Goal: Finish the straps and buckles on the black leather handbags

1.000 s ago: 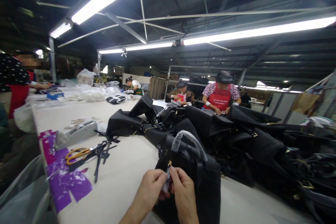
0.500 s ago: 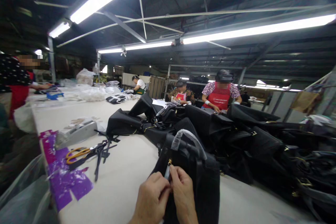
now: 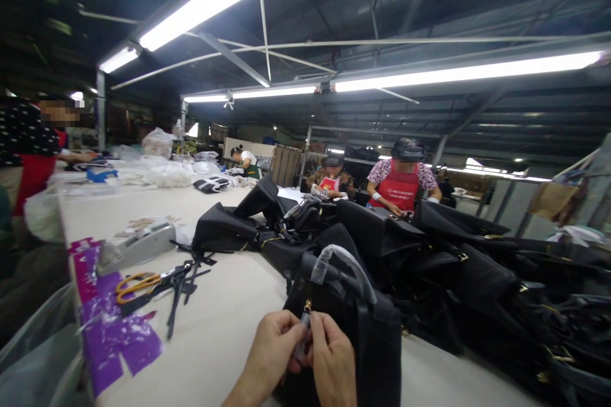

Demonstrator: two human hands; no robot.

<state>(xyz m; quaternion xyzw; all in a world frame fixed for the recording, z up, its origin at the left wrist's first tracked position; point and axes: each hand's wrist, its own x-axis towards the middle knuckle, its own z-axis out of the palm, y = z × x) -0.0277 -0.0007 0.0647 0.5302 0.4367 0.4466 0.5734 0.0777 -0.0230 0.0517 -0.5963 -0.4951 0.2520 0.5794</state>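
Note:
A black bag [image 3: 382, 346] stands in front of me on the table, its top handle [image 3: 361, 275] wrapped in translucent film. From its front hangs a gold-coloured metal fitting with a pull tab [image 3: 305, 317] that looks covered in greyish film. My left hand [image 3: 274, 346] pinches this tab between thumb and fingers. Close against it, my right hand [image 3: 333, 351] is closed on the tab's other side, thumb and forefinger near the gold fitting. The tab's lower end is partly hidden by my fingers.
Many black bags [image 3: 458, 280] are heaped behind and right. On the left lie orange-handled scissors [image 3: 138, 285], black strips [image 3: 176, 299], a grey tape dispenser [image 3: 143, 245] and purple film [image 3: 112, 331]. Co-workers stand at the far side and left; one wears a red apron [image 3: 401, 187].
My hands stay at the pull tab; the left hand has shifted up slightly and its fingers have turned, showing more fingertips beneath. The whole view has tilted up a little.

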